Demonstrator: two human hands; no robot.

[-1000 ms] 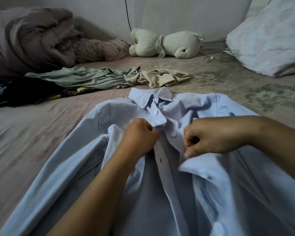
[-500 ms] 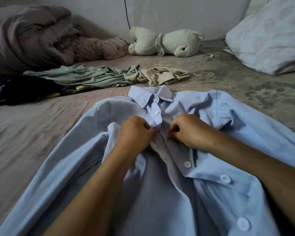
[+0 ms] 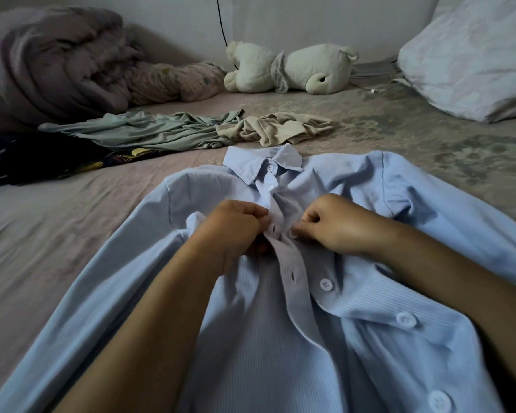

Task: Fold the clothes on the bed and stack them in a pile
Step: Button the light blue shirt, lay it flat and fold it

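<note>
Pinching blue shirt (image 3: 280, 353) placket — left hand (image 3: 236, 231), right hand (image 3: 337, 225) — both grips curled tight on fabric.

Plush toy (image 3: 292, 68), pillow (image 3: 471, 52), rolled duvet (image 3: 48, 64) at wall.

No words, labels, brand marks or numbers can be read anywhere. The dark cloth (image 3: 42, 158), left of the blue shirt (image 3: 280, 338), carries a yellow print, but it forms no legible letters.
</note>
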